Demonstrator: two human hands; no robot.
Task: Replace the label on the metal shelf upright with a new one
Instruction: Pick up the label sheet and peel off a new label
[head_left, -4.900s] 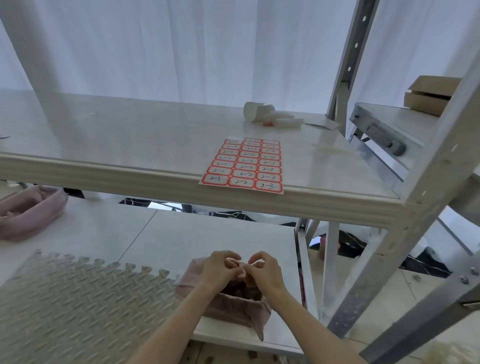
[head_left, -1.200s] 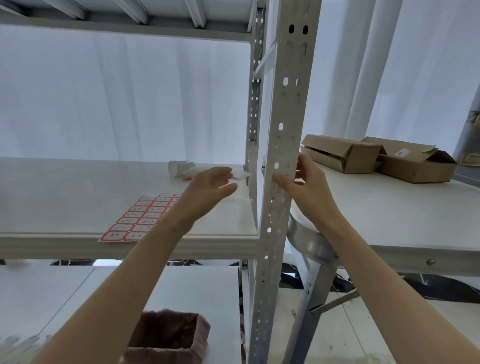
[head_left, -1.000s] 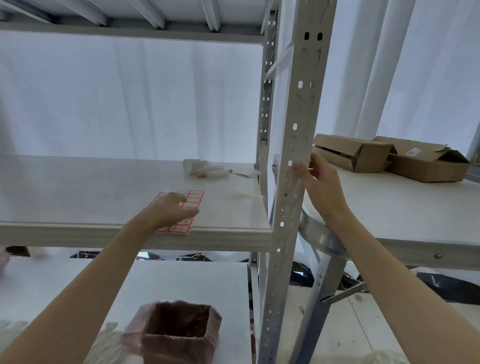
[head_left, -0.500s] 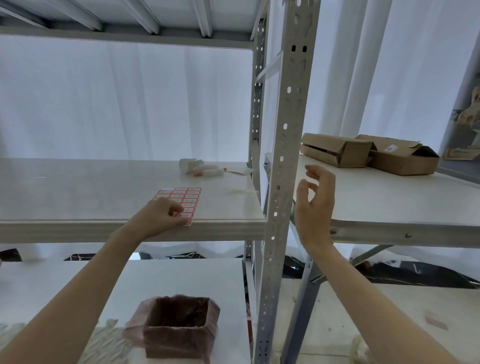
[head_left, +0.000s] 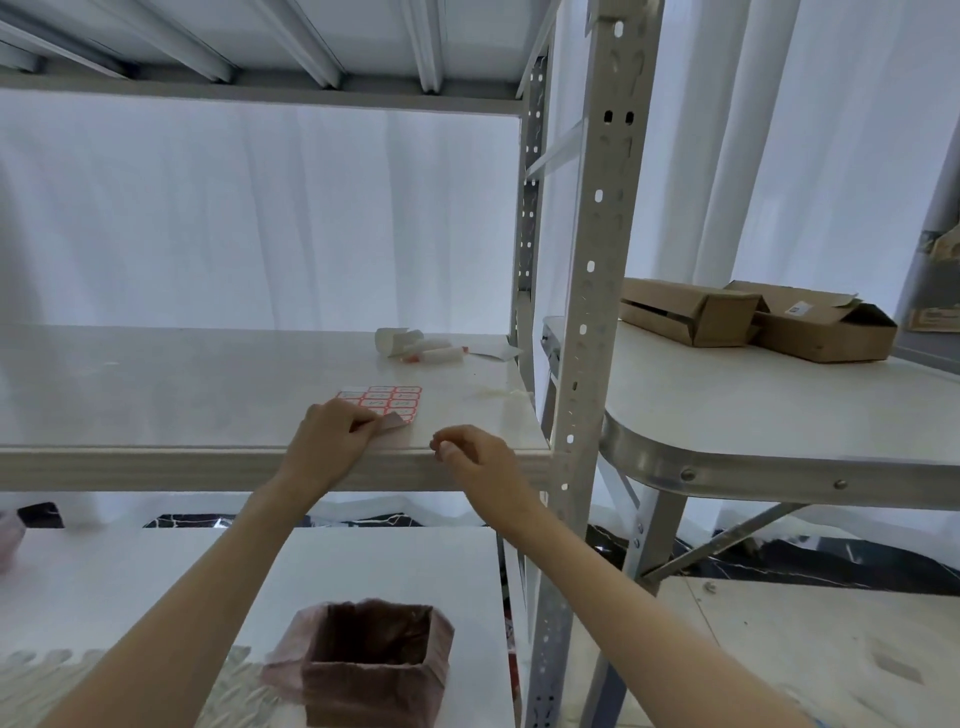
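A sheet of red-bordered labels (head_left: 390, 400) lies near the front edge of the white shelf board (head_left: 156, 395). My left hand (head_left: 326, 441) pinches the sheet's near corner and curls it upward. Just right of the sheet, at the shelf's front edge, my right hand (head_left: 475, 462) hovers with thumb and forefinger close together; I see nothing held between them. The perforated grey metal upright (head_left: 597, 249) stands immediately right of my right hand, and no label shows on its visible face.
A white roll and small white tubes (head_left: 415, 347) lie at the back of the shelf. A pink-lined bin (head_left: 371, 660) stands on the lower board. To the right, a metal-edged table (head_left: 727, 457) carries two cardboard boxes (head_left: 753, 317).
My right hand has left the upright and dropped left to the shelf edge beside the label sheet. My left hand has settled on the sheet and lifted its near corner.
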